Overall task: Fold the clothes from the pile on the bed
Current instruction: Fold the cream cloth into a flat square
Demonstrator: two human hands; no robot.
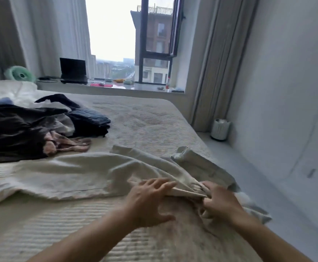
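nearest the camera, two bare forearms reach over the bed (154, 125), whose ribbed pale cover gives a flat, slightly grippy surface to fold on. the left hand (146, 201) lies spread, fingers straight and apart, their tips resting on a fold edge of the cream garment (69, 176); it holds nothing. the right hand (220, 201) has its fingers curled into a bunched part of the same garment near the bed's right edge, gripping the cloth.

the cream garment lies across the near half of the bed, stretching from the hands leftward, with a narrower part (198, 163) crumpled just beyond the right hand. it looks light, soft and limp: it wrinkles wherever it is gathered and will likely sag and lose shape if lifted from one point. it seems neither slippery nor fragile. the sensible holds are probably along seams and hems or at two corners at once, pulled taut and smoothed flat before each fold.

farther back on the left sits the pile (22, 129) of dark and pinkish clothes, touching the cream garment's far edge. beyond the bed runs the windowsill (135, 87), carrying a laptop (73, 70) and small items.
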